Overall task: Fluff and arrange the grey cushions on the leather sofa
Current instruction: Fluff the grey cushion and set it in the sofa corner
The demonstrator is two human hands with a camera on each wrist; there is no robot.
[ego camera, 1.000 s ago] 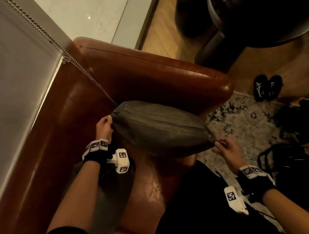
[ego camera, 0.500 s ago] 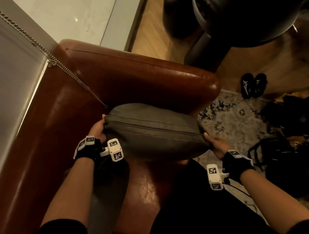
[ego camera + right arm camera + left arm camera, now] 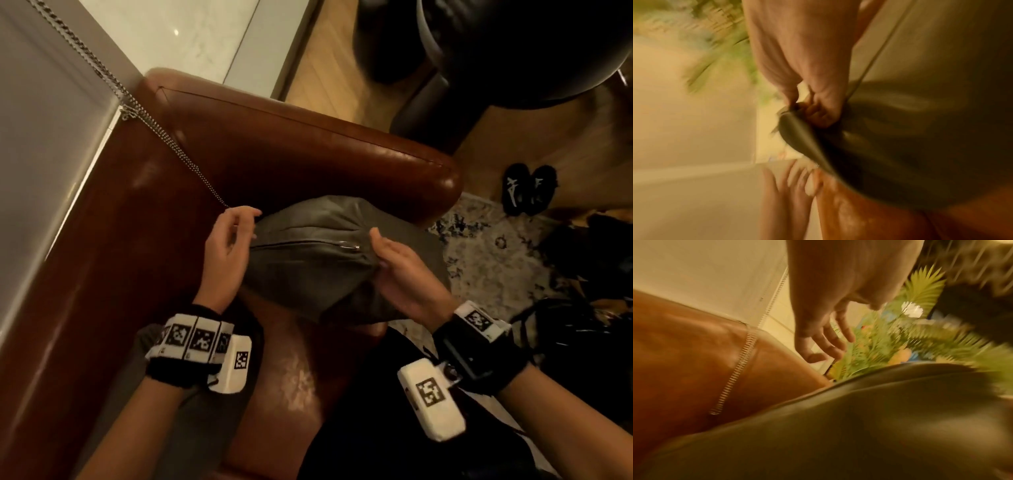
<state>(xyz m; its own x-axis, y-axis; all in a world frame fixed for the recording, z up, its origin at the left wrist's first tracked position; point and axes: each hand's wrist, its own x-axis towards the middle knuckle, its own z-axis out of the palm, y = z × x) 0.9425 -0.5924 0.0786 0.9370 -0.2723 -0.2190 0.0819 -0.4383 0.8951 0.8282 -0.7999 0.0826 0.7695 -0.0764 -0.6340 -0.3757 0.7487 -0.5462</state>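
Between our hands the grey cushion (image 3: 308, 260) stands on the leather sofa (image 3: 308, 144) seat, zip edge up. Our right hand (image 3: 404, 277) pinches its near corner, fingers curled into the fabric; our left hand (image 3: 226, 253) is released, fingers loose just beside the far corner. We should regrip left, then plump evenly from both ends. No container shows here.

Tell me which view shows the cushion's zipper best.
Head view: the zipper runs plainly across the grey cushion between both hands. Both wrist views are blurred and show only cushion fabric, with no zipper to make out.
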